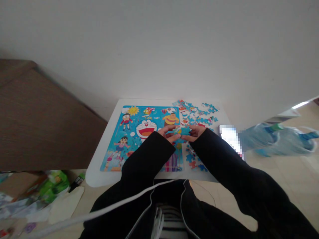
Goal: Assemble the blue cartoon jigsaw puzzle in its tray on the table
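Between my two hands are blue jigsaw puzzle pieces [184, 131], with a bit of yellow on the left side. My left hand [170, 133] pinches the left side of them; my right hand [195, 132] has its fingers closed on the right side. Both hands are above the right part of the puzzle board [137, 137], which shows cartoon figures on blue, with a round white face in the middle. Loose puzzle pieces [199, 114] lie scattered to the right of the board, and more loose pieces [195, 162] sit nearer me, partly hidden by my right sleeve.
A white table [96, 174] carries it all, pushed against a pale wall [159, 49]. At its right edge is a bright, pixelated phone-like thing [230, 137]. Brown furniture [45, 122] stands left. Bottles in plastic [281, 139] are on the right. A white cable [124, 200] crosses in front.
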